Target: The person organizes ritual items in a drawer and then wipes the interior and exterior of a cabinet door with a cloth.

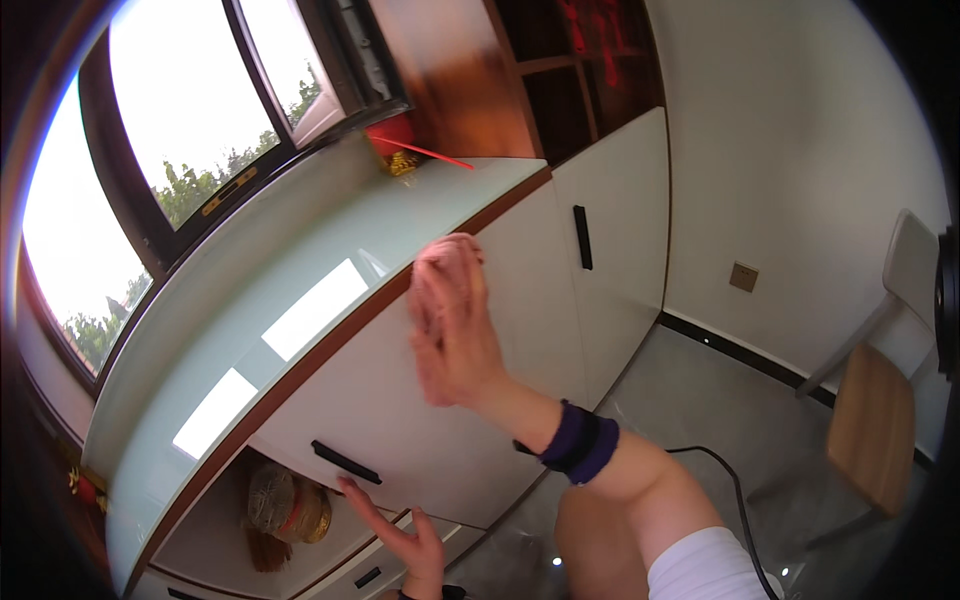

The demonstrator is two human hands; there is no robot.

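My right hand [469, 364] presses a crumpled pink cloth [450, 259] to the upper part of a white cabinet door [517, 330], just under the brown edge strip [341, 330] of the countertop. A purple wristband [581, 442] circles that forearm. Lower down, my left hand [416, 551] holds nothing, its index finger stretched out and thumb apart. That fingertip is at the side edge of the door, close to the black bar handle [346, 461]; whether it touches is hard to tell. Beside it, a wrapped jar [289, 502] stands in an open cabinet compartment.
A pale glass-topped counter [307, 259] runs below the windows [187, 112]. At its far end sits a red and gold pot [394, 142] with a red stick. A chair [874, 427] stands at the right by the wall. A black cable [735, 480] hangs beside my right arm.
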